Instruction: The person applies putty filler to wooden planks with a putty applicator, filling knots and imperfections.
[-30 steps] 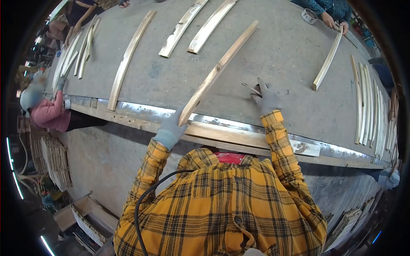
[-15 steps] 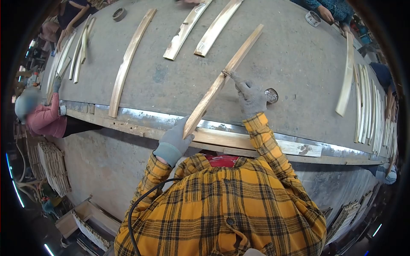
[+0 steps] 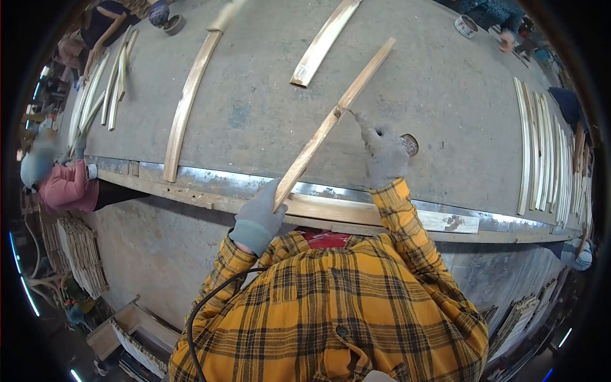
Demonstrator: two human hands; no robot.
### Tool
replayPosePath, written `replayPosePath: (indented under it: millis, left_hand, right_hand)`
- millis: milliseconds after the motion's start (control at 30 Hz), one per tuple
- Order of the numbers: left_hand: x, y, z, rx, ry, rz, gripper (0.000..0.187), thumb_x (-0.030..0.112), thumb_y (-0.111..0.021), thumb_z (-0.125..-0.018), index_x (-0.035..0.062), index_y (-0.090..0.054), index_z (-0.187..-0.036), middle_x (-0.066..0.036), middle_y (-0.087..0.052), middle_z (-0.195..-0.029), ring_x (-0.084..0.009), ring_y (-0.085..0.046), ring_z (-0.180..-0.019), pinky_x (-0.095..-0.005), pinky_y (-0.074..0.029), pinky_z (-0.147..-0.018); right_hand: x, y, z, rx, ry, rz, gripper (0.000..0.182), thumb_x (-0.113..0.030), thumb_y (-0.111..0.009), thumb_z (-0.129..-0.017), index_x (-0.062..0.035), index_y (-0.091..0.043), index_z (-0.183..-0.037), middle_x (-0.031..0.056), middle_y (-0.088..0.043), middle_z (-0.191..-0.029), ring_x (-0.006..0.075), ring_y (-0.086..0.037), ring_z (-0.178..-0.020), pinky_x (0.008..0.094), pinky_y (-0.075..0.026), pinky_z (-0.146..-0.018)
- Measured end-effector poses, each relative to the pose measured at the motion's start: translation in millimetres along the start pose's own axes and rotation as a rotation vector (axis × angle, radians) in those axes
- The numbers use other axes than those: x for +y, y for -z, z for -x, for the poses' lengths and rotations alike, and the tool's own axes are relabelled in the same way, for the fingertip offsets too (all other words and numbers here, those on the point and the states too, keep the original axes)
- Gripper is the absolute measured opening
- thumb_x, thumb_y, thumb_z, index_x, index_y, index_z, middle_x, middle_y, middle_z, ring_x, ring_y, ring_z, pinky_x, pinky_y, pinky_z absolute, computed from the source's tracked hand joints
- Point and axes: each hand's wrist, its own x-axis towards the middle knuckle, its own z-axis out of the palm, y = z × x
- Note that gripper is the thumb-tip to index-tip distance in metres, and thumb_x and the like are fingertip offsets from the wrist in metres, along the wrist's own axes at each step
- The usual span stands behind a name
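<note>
My gloved left hand [image 3: 262,215] is closed around the near end of a wooden strip [image 3: 318,137], which slants away from me over the table. A dark knot or patch shows near the strip's middle. In my gloved right hand [image 3: 386,155] is a small thin-bladed tool [image 3: 354,116], its tip close to that patch; most of its handle is hidden in the glove. Just right of this hand stands a small round tin [image 3: 409,145] with dark contents. Another wooden strip [image 3: 337,209] lies along the table's near edge, partly behind my right sleeve.
The grey table [image 3: 254,127] has a metal-faced near edge. Strips lie ahead [image 3: 324,44] and left [image 3: 191,105], with a row [image 3: 541,153] at right. Tins [image 3: 466,27] stand on the far side. A person in pink [image 3: 67,184] works at left; others work across the table.
My right hand has drawn slightly right and back from the strip with the tool. One strip ahead is gone from its place. At right, the slanting strip now lies in line with the row.
</note>
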Motion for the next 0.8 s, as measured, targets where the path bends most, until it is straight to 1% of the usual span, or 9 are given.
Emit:
replayPosePath:
  millis: [67,167,233,333,467,533,633,733,800]
  left_hand:
    - [1,0,-1,0.031,-0.020,0.002,0.052,0.014,-0.060,-0.079,0.0117,-0.037,-0.125,-0.022,-0.059,-0.095,-0.0391,-0.058,-0.088,-0.0438,-0.046,-0.073]
    - [-1,1,-4,0.062,-0.060,-0.009,0.055,0.012,-0.060,-0.078,0.0131,-0.036,-0.128,-0.021,-0.058,-0.100,-0.0389,-0.057,-0.089,-0.0435,-0.047,-0.074]
    - [-3,3,-5,0.066,-0.027,-0.086,0.058,0.011,-0.060,-0.078,0.0144,-0.034,-0.130,-0.020,-0.056,-0.107,-0.0384,-0.057,-0.091,-0.0428,-0.047,-0.075]
    - [2,9,-4,0.005,0.050,-0.126,0.059,0.010,-0.060,-0.078,0.0147,-0.034,-0.130,-0.019,-0.054,-0.112,-0.0373,-0.056,-0.093,-0.0418,-0.047,-0.076]
    - [5,16,-2,-0.003,0.061,-0.151,0.059,0.009,-0.060,-0.077,0.0147,-0.034,-0.130,-0.018,-0.054,-0.112,-0.0363,-0.057,-0.094,-0.0409,-0.047,-0.077]
    - [2,15,-4,0.011,0.038,-0.149,0.059,0.009,-0.060,-0.077,0.0147,-0.035,-0.130,-0.017,-0.054,-0.112,-0.0355,-0.056,-0.095,-0.0403,-0.047,-0.077]
    - [-5,16,-8,0.008,0.042,-0.146,0.059,0.009,-0.060,-0.077,0.0143,-0.035,-0.130,-0.017,-0.055,-0.111,-0.0354,-0.056,-0.095,-0.0402,-0.047,-0.077]
    - [-10,16,-8,0.016,0.030,-0.166,0.060,0.008,-0.061,-0.077,0.0150,-0.035,-0.130,-0.017,-0.055,-0.111,-0.0354,-0.057,-0.094,-0.0403,-0.047,-0.077]
    - [-7,18,-9,0.007,0.037,-0.171,0.060,0.008,-0.061,-0.076,0.0157,-0.035,-0.130,-0.017,-0.055,-0.111,-0.0355,-0.057,-0.094,-0.0404,-0.047,-0.076]
  right_hand:
    - [-3,-1,-5,-0.004,-0.017,-0.065,0.046,-0.006,-0.050,-0.080,-0.0277,-0.052,-0.121,0.0054,-0.057,-0.084,0.0241,-0.058,-0.074,0.0352,-0.049,-0.056]
    - [-11,-1,-2,-0.054,-0.024,0.059,0.042,-0.008,-0.050,-0.080,-0.0267,-0.054,-0.117,0.0055,-0.057,-0.083,0.0240,-0.059,-0.071,0.0353,-0.049,-0.056]
    - [-8,-1,2,-0.026,0.048,-0.002,0.039,-0.009,-0.051,-0.080,-0.0275,-0.056,-0.114,0.0049,-0.057,-0.081,0.0234,-0.059,-0.069,0.0350,-0.049,-0.056]
    - [2,-3,1,-0.059,0.008,-0.097,0.041,-0.009,-0.052,-0.080,-0.0296,-0.055,-0.115,0.0039,-0.055,-0.079,0.0229,-0.058,-0.067,0.0343,-0.049,-0.055]
    - [-3,-5,-10,-0.010,-0.026,-0.078,0.041,-0.010,-0.053,-0.080,-0.0308,-0.055,-0.115,0.0036,-0.054,-0.078,0.0227,-0.058,-0.066,0.0338,-0.049,-0.055]
    - [-4,-12,-9,-0.013,0.005,0.048,0.041,-0.011,-0.053,-0.080,-0.0317,-0.055,-0.116,0.0035,-0.055,-0.078,0.0226,-0.058,-0.068,0.0345,-0.048,-0.054]
    - [-3,-7,-5,0.012,0.079,0.016,0.039,-0.012,-0.053,-0.080,-0.0309,-0.055,-0.114,0.0032,-0.055,-0.078,0.0222,-0.058,-0.067,0.0343,-0.048,-0.053]
    - [5,-8,-10,0.011,0.057,-0.105,0.041,-0.011,-0.053,-0.080,-0.0320,-0.054,-0.115,0.0027,-0.054,-0.077,0.0212,-0.058,-0.067,0.0339,-0.049,-0.053]
    - [6,-14,-17,0.004,0.048,-0.086,0.042,-0.011,-0.053,-0.080,-0.0330,-0.054,-0.116,0.0024,-0.054,-0.077,0.0206,-0.057,-0.067,0.0335,-0.048,-0.053]
